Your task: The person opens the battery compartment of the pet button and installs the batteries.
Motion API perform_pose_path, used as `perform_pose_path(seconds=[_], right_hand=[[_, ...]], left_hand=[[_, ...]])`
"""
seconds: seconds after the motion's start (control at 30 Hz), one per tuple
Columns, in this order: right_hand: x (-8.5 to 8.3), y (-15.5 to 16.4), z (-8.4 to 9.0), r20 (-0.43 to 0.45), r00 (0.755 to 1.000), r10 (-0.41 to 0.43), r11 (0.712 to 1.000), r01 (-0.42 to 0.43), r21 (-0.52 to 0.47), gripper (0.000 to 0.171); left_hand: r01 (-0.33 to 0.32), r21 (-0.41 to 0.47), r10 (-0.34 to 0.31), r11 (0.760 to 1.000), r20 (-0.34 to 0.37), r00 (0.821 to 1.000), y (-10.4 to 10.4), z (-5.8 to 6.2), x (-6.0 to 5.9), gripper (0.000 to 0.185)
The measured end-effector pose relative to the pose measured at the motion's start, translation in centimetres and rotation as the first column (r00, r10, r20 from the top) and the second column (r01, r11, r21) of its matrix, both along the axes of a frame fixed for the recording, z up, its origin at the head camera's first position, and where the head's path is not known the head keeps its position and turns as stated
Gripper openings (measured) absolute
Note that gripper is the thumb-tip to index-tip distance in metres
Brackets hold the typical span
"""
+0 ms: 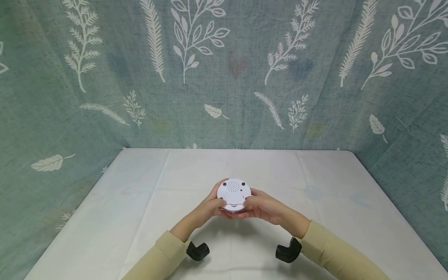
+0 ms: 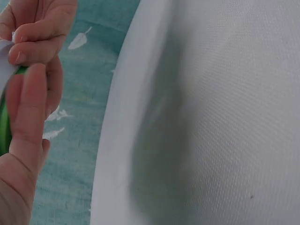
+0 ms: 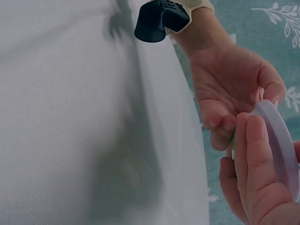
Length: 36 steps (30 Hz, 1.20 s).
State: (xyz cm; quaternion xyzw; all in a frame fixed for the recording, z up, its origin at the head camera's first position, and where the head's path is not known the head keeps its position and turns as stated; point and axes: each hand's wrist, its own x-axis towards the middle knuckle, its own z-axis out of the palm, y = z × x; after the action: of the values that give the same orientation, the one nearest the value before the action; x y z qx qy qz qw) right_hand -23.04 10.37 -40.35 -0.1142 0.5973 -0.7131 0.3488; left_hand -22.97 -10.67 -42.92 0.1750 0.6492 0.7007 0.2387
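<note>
Both hands, left hand (image 1: 210,206) and right hand (image 1: 260,206), grip the round white device (image 1: 233,194) above the surface's (image 1: 315,217) middle, thumbs on its bottom cover; prying it open likely needs firm thumb pressure.

- Head cam: I look fwd and down from above the table (image 1: 140,202), mid-range; both forearms in shot, patterned curtain (image 1: 224,70) behind.
- L wrist cam: very close; fingers at frame left, cloth fills the rest.
- R wrist cam: very close, faces across to the opposite hand.
- Shared by all: white round device (image 1: 233,194), tablecloth.
</note>
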Motion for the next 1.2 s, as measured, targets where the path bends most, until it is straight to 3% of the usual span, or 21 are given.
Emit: perform_pose_path(seconds=[0.37, 0.6, 0.7, 0.77, 0.93, 1.07, 1.1, 1.13, 1.2], right_hand=[[-0.1, -0.1, -0.2, -0.016, 1.000, -0.017, 0.999, 0.018, 0.043, 0.058], [-0.5, 0.1, -0.3, 0.005, 0.999, -0.050, 0.997, 0.050, 0.062, 0.049], [-0.5, 0.2, -0.4, 0.052, 0.994, -0.093, 0.995, 0.092, 0.032, 0.051], [-0.6, 0.1, -0.4, 0.077, 0.990, -0.119, 0.993, 0.119, 0.009, 0.053], [-0.7, -0.2, -0.4, 0.076, 0.992, -0.096, 0.995, 0.097, -0.002, 0.061], [-0.8, -0.4, -0.5, 0.028, 0.999, -0.021, 1.000, 0.020, 0.021, 0.068], [-0.8, -0.5, -0.5, 0.014, 1.000, -0.006, 1.000, 0.006, 0.026, 0.071], [-0.8, -0.5, -0.6, 0.004, 1.000, 0.002, 1.000, -0.003, 0.029, 0.074], [-0.8, -0.5, -0.7, -0.014, 1.000, -0.004, 0.999, 0.004, 0.044, 0.081]], left_hand=[[-0.012, -0.023, 0.011, 1.000, -0.056, 0.998, -0.1, -0.2, 0.1, 0.074], [-0.099, -0.101, 0.077, 0.990, -0.206, 0.976, -0.5, -0.5, -0.1, 0.075], [-0.125, -0.126, 0.085, 0.984, -0.283, 0.955, -0.7, -0.6, -0.2, 0.075], [-0.157, -0.155, 0.095, 0.975, -0.351, 0.932, -0.8, -0.7, -0.2, 0.073], [-0.240, -0.212, 0.097, 0.947, -0.526, 0.845, -0.8, -0.7, 0.1, 0.062], [-0.245, -0.226, 0.059, 0.943, -0.612, 0.788, -0.9, -0.7, 0.4, 0.055], [-0.239, -0.230, 0.046, 0.943, -0.625, 0.780, -1.0, -0.7, 0.4, 0.054], [-0.222, -0.236, 0.029, 0.946, -0.623, 0.782, -1.0, -0.7, 0.4, 0.054], [-0.160, -0.242, -0.011, 0.957, -0.581, 0.814, -1.1, -0.6, 0.5, 0.057]])
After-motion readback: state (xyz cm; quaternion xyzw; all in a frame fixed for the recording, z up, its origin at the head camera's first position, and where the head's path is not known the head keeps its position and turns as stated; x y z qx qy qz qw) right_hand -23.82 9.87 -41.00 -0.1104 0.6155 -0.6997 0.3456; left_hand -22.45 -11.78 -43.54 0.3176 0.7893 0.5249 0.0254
